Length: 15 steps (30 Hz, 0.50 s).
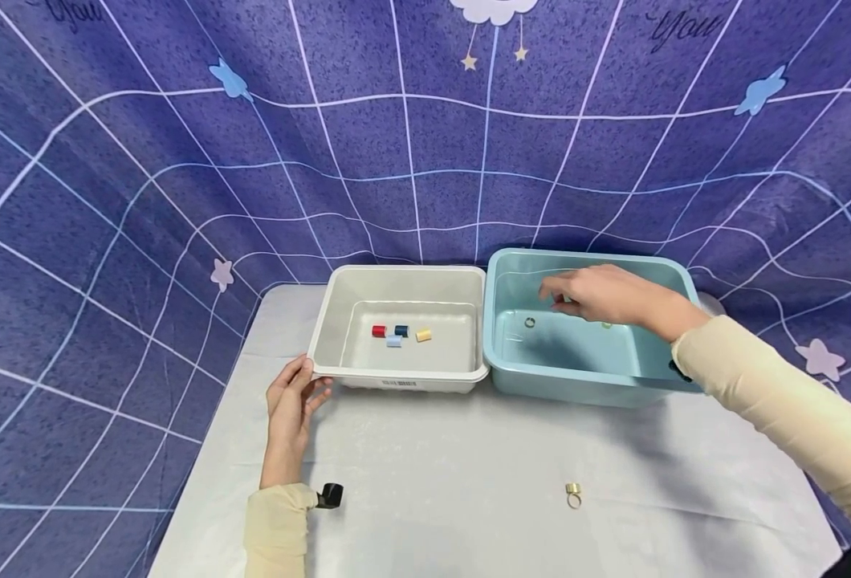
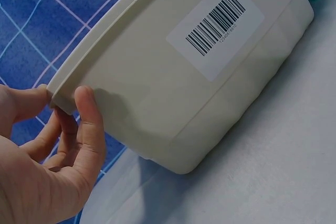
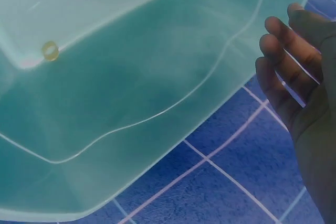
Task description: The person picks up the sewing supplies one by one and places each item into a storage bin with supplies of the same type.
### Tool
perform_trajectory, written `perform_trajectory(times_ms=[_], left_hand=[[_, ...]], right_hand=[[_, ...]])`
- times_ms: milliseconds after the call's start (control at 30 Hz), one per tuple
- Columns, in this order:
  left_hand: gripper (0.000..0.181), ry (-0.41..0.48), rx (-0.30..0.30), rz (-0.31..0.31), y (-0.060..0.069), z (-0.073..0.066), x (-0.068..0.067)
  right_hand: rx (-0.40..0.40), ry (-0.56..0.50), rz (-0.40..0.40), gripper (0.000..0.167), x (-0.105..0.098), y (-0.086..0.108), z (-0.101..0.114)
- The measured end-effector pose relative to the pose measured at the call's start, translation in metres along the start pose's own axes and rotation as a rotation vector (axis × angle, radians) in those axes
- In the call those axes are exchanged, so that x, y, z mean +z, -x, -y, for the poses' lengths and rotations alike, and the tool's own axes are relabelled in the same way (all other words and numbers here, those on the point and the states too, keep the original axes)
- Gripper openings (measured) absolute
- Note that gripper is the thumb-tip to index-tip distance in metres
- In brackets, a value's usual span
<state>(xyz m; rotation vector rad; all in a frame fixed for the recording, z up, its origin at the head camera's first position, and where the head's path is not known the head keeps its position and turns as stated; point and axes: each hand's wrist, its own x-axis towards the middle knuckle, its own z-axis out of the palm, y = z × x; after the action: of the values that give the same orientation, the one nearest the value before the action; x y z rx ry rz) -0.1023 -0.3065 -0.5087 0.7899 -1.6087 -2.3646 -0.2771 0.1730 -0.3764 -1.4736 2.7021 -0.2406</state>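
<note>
My left hand [image 1: 290, 405] grips the front left corner of a white plastic bin [image 1: 396, 376], thumb and fingers pinching the rim in the left wrist view. Small spools lie on that bin's floor: a red spool [image 1: 378, 331], a navy spool [image 1: 401, 331], a light blue spool [image 1: 394, 341] and a yellow spool [image 1: 423, 335]. Above the light blue bin [image 1: 584, 377] hovers my right hand [image 1: 599, 293], its fingers loosely bent and nothing visible between them. Below it, a dark ring [image 1: 530, 323] and a gold ring [image 3: 50, 51] rest on the bin's floor.
On the white table [image 1: 433, 482], toward the front right, a wide gold ring [image 1: 573, 488] lies touching or very near a thinner ring [image 1: 575, 502]. The two bins stand side by side against a purple patterned curtain [image 1: 433, 160]. A barcode label [image 2: 215, 27] marks the white bin's front.
</note>
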Motion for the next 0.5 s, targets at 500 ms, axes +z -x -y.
perform_trajectory(times_ms=[500], left_hand=[[0.043,0.001,0.019,0.001,0.002,0.0,0.0]], right_hand=[[0.02,-0.038,-0.191,0.024,-0.007,0.033,0.027]])
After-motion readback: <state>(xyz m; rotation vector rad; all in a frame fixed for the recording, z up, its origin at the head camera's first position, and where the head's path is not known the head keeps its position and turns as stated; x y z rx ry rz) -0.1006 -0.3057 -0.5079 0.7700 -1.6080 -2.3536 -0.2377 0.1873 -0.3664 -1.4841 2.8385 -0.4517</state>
